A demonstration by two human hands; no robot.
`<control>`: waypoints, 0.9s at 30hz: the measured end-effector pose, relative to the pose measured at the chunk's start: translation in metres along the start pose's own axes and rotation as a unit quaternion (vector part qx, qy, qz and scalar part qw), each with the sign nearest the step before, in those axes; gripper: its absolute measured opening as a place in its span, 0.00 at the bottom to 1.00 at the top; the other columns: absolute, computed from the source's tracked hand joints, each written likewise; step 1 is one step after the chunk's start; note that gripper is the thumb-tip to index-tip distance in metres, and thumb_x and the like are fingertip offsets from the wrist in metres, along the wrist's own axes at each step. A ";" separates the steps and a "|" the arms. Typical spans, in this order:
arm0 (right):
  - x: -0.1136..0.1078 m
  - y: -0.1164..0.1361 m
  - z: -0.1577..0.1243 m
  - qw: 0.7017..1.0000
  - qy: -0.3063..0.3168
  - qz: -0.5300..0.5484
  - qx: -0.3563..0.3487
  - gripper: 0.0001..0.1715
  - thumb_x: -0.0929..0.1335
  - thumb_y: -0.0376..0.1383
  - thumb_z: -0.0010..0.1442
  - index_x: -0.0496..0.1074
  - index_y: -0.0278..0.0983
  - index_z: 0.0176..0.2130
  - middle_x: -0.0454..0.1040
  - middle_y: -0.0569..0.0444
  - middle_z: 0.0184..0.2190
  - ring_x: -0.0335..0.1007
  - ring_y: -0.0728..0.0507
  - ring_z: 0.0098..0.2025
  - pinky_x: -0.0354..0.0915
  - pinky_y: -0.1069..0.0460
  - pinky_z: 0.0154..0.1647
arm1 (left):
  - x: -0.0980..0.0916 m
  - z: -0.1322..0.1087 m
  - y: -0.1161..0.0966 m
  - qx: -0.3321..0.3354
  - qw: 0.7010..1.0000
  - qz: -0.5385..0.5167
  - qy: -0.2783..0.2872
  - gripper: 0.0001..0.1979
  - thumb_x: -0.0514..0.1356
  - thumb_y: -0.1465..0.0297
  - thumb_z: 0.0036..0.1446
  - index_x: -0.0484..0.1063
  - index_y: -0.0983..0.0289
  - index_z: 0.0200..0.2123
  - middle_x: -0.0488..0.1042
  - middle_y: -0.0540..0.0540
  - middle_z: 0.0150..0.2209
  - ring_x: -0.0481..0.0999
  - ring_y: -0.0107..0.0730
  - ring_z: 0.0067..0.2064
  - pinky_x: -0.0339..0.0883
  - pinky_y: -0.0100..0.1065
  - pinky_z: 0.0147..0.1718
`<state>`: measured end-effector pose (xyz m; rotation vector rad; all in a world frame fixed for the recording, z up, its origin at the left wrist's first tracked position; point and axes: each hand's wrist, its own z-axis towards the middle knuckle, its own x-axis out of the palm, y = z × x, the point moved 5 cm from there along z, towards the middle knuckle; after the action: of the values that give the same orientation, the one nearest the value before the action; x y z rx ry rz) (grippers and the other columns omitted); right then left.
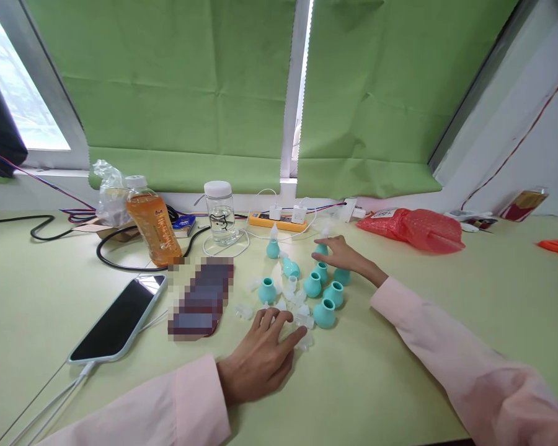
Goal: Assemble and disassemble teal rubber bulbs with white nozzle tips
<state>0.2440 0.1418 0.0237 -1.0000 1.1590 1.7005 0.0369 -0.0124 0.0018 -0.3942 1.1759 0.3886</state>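
My right hand point(340, 253) reaches to the far side of a cluster of teal bulbs, its fingers closed around a teal bulb point(322, 248) topped by a clear tip. My left hand point(260, 356) rests low over loose clear plastic tips point(300, 302), fingers bent and spread apart, with nothing visible in its grasp. Between the hands, several open-necked teal bulbs point(312, 285) stand upright. One teal bulb point(291, 268) lies on its side. Another teal bulb point(273, 249), fitted with a clear tip, stands at the back left of the cluster.
To the left lie a white-edged phone point(121, 322) on a charging cable and a blurred dark phone point(202, 297). An orange drink bottle point(154, 226) and a clear jar point(221, 217) stand behind. A yellow power strip point(279, 222) and a red plastic package point(413, 230) line the back.
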 end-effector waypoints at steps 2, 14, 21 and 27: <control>-0.015 0.006 -0.003 0.993 -0.116 0.000 -0.006 0.22 0.64 0.44 0.49 0.68 0.34 0.41 0.66 0.44 0.41 0.53 0.34 0.50 0.53 0.40 0.47 | 0.000 0.000 0.000 0.001 1.000 0.001 -0.005 0.21 0.48 0.75 0.51 0.56 0.63 0.50 0.58 0.61 0.44 0.56 0.44 0.43 0.55 0.47 0.40; -0.027 0.134 -0.168 0.932 -0.036 0.099 -0.348 0.06 0.62 0.27 0.47 0.61 0.38 0.27 0.64 0.54 0.27 0.63 0.48 0.28 0.60 0.55 0.26 | -0.015 -0.010 0.015 0.001 0.960 -0.231 -0.155 0.09 0.44 0.67 0.53 0.58 0.65 0.26 0.60 0.53 0.23 0.59 0.30 0.26 0.53 0.32 0.25; 0.015 0.138 -0.176 0.914 0.007 0.049 -0.403 0.07 0.59 0.27 0.43 0.61 0.38 0.25 0.61 0.55 0.21 0.59 0.48 0.25 0.55 0.55 0.24 | 0.006 -0.001 0.008 -0.048 0.900 -0.430 0.050 0.18 0.44 0.60 0.55 0.55 0.65 0.18 0.55 0.48 0.17 0.54 0.23 0.20 0.47 0.28 0.21; 0.010 0.131 -0.174 0.914 -0.055 0.072 -0.396 0.08 0.59 0.27 0.44 0.61 0.39 0.28 0.64 0.52 0.27 0.63 0.46 0.31 0.60 0.54 0.26 | 0.026 0.003 0.020 -0.230 0.672 -0.699 0.089 0.23 0.42 0.58 0.55 0.54 0.66 0.14 0.51 0.46 0.10 0.48 0.18 0.13 0.41 0.27 0.15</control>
<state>0.1468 -0.0529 0.0082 -1.2793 0.4465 2.3857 0.0383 0.0082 -0.0234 -1.6545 0.6305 -0.7633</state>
